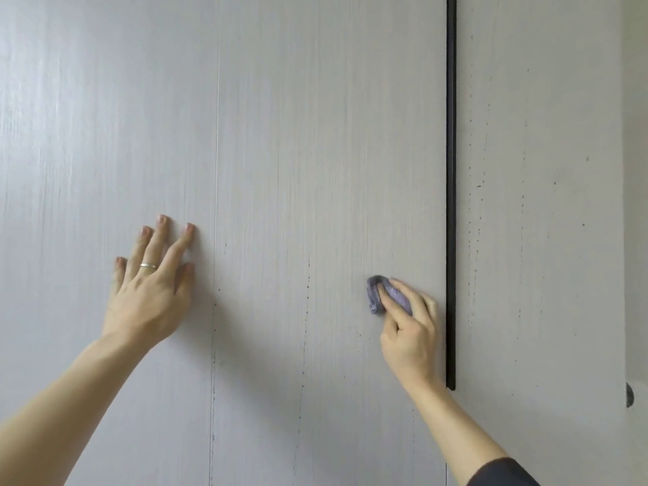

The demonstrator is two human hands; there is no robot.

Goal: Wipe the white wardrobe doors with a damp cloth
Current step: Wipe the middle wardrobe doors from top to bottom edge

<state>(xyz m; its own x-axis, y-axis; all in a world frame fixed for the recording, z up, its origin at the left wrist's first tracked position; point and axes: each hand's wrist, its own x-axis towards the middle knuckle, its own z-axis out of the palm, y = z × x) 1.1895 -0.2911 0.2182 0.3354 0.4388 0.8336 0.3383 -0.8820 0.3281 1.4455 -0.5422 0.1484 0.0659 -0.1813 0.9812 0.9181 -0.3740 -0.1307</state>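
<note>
Surface: pale wardrobe doors (315, 100) are filling the whole view, their grain running top to bottom.
Dividing lines: a thin seam (216, 135) is separating the left door (87, 135) from the middle door (333, 152); a black strip (451, 170) is running upright between the middle door and the right door (543, 170).
Left hand: the left hand (150, 292) is lying flat on the left door, fingers spread and straight, just beside the seam, with a ring (148, 265) showing on one finger.
Right hand: the right hand (410, 331) is pinching a bunched purple cloth (377, 292) under its fingers and pressing it to the middle door.
Cloth position: it is sitting low on the middle door, near the black strip and well apart from the left hand.
Dirt: dark specks (307, 285) are trailing in upright lines to the left of the cloth, along the seam, and on the right door; they may be splashes, though the view is too soft to be sure.
Key relation: the nearest line of specks is lying to the left of the cloth, its long axis upright, so the right hand is the nearer one.
Judgement: the wiping is looking far from done.
</note>
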